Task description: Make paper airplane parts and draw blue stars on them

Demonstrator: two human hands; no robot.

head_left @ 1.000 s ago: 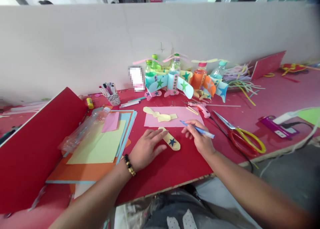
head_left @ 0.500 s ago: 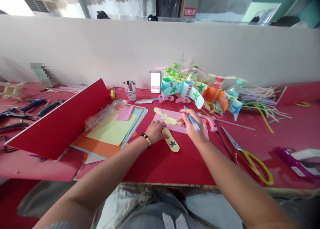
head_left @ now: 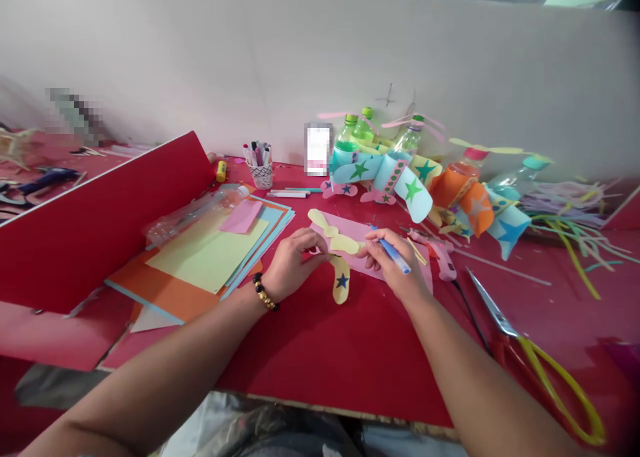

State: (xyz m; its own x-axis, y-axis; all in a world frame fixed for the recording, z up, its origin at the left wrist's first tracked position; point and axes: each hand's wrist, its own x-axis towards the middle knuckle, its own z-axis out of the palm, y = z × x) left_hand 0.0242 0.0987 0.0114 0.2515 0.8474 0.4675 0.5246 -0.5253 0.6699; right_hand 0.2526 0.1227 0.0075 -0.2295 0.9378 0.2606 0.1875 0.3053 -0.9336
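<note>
As the left hand (head_left: 294, 265) curves inward, its fingers (head_left: 314, 242) clench on a yellow paper propeller (head_left: 336, 242), which lies just ahead of those fingertips and runs on a diagonal, from upper left to lower right. Its far end reaches toward the right hand (head_left: 393, 260), whose fingertips stop just beside it or barely touch it; the pictures can't settle which. The left fingers are the nearer, directly on the paper. The right fingers and thumb pinch a blue marker (head_left: 395, 256), its tip hidden around the fingertips. Under both hands lies a pink paper sheet (head_left: 353, 238), and just below the left fingertips a yellow paper strip with a blue star (head_left: 341, 282) points nearly straight toward the body, its upper end meeting the propeller. Right of the right fingers sits a pink glue gun (head_left: 440, 257) — beyond them stand decorated bottle planes (head_left: 383, 170), while a stack of coloured card (head_left: 200, 260) lies left of the left hand.
</note>
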